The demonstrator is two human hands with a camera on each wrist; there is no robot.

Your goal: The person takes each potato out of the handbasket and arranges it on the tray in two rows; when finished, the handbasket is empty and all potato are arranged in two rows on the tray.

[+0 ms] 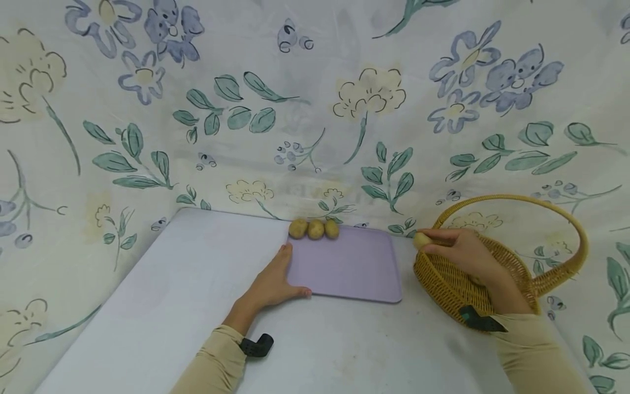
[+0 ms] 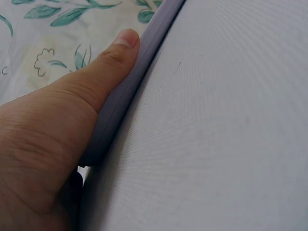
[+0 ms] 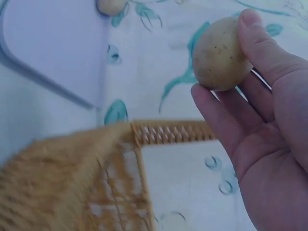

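My right hand (image 1: 465, 253) pinches a pale potato (image 3: 219, 55) between thumb and fingertips, over the left rim of a wicker basket (image 1: 445, 282). At the lilac tray (image 1: 346, 268), my left hand (image 1: 273, 282) spans the near left corner with fingers fairly straight. Its thumb (image 2: 113, 60) lies against the tray's near rim in the left wrist view. Three potatoes sit in a row along the tray's far edge at its left end: a larger potato (image 1: 297, 229), a middle potato (image 1: 316, 230) and a smaller potato (image 1: 332, 229).
The basket's tall arched handle (image 1: 583, 241) rises to the right of my right forearm. A white table (image 1: 197, 273) carries the tray and basket. Behind it hangs a flowered cloth (image 1: 315, 109), close to the tray's far edge.
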